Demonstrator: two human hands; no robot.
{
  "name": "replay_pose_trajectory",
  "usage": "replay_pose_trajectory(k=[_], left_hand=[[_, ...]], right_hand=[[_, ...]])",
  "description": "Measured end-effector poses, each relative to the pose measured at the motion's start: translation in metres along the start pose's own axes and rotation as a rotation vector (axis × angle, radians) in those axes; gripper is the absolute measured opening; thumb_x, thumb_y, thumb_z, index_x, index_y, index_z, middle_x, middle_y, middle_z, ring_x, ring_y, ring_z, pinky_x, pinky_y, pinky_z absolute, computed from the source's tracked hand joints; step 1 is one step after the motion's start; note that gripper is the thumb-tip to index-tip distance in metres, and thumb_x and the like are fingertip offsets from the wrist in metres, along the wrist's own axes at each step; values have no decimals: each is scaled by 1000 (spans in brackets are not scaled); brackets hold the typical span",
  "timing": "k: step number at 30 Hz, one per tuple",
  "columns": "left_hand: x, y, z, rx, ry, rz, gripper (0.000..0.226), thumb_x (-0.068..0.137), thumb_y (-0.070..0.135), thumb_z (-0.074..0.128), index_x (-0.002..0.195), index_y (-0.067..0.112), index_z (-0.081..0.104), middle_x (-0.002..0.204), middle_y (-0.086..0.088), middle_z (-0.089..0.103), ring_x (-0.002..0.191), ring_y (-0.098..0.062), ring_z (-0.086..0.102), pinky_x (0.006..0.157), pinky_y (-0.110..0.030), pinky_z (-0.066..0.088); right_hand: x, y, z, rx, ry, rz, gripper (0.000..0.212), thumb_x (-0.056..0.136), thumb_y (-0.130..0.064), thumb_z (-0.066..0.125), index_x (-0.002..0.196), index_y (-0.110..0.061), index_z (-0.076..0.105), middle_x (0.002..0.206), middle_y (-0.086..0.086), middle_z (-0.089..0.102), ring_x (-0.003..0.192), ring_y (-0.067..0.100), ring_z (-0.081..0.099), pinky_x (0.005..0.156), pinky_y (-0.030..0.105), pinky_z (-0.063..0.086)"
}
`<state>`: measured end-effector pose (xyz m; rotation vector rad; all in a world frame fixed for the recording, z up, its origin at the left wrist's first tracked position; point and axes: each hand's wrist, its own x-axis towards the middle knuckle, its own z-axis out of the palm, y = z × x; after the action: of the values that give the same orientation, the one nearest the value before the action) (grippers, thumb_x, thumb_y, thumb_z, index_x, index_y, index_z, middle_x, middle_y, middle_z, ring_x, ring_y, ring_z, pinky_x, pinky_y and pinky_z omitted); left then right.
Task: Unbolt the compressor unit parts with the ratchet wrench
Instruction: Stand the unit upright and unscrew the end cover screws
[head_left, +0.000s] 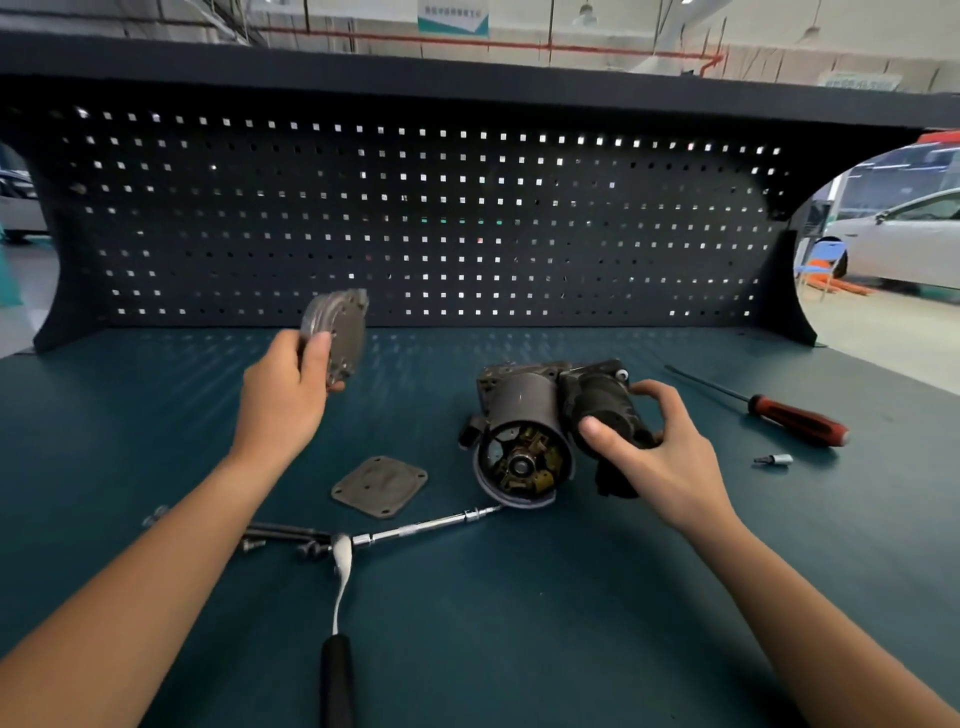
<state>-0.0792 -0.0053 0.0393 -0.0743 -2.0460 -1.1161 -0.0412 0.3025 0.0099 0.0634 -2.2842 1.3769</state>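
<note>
The compressor unit (524, 415) lies on the teal bench with its open round end facing me, brass parts visible inside. My right hand (660, 457) grips its dark cylinder on the right side. My left hand (285, 389) holds a round grey metal end cover (337, 332) lifted above the bench, to the left of the unit. The ratchet wrench (340, 582), with a black grip and a long extension bar (426, 527), rests on the bench below the unit, touched by neither hand.
A square flat gasket plate (379, 486) lies left of the unit. Long bolts (280, 538) lie by the ratchet head. A red-handled screwdriver (795, 415) and a small socket bit (776, 460) lie at the right. A black pegboard (415, 218) closes the back.
</note>
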Motion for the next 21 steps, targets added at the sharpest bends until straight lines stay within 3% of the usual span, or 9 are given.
replay_pose_trajectory(k=[3,5,8,9,12,15,18,21], left_hand=[[-12,32,4,-241,-39,-32,21,98,37,34,81,33,45,85,8,59,60,-4,67,51,-19,54],[-15,49,15,-427,-105,-150,20,99,39,32,86,32,47,91,6,61,64,-8,69,51,-16,52],[-13,71,41,-594,-175,-300,21,99,40,31,89,30,46,95,3,63,66,-11,70,57,-23,55],[-11,76,51,-621,-169,-334,21,99,40,30,89,30,45,96,3,62,67,-10,69,62,-27,56],[-8,87,80,-692,-94,-423,23,99,40,29,86,29,45,102,-1,61,82,-14,67,76,-37,54],[1,98,106,-730,-18,-519,27,99,40,29,84,24,46,110,-9,59,101,-25,59,92,-43,48],[18,110,120,-899,25,-651,32,99,40,29,104,15,48,111,-12,60,94,-25,63,88,-43,52],[34,122,128,-1032,37,-603,32,100,36,27,112,13,45,95,-13,65,61,-16,68,66,-33,59]], right_hand=[[6,-6,-9,11,40,21,71,39,-82,50,101,-46,48,83,-24,53,75,-8,52,51,6,36],[11,-9,-12,-9,32,18,75,40,-83,49,103,-42,53,86,-20,57,79,-2,55,58,7,38],[29,-19,-16,-58,-4,15,89,44,-87,48,114,-33,59,106,-7,63,98,14,58,81,27,49],[36,-25,-17,-65,-28,21,90,47,-88,48,114,-29,61,108,-3,65,97,18,61,82,33,51],[54,-37,-21,-60,-75,50,75,53,-87,49,88,-25,70,82,-2,71,64,20,67,56,32,55],[69,-45,-24,-82,-94,84,68,54,-86,50,62,-20,62,57,-5,64,43,19,64,47,30,54],[87,-51,-27,-102,-139,133,78,51,-88,48,69,-12,59,56,1,65,43,23,65,41,26,49],[104,-56,-33,-114,-224,195,85,48,-90,43,73,-10,62,52,3,67,46,24,66,42,23,48]])
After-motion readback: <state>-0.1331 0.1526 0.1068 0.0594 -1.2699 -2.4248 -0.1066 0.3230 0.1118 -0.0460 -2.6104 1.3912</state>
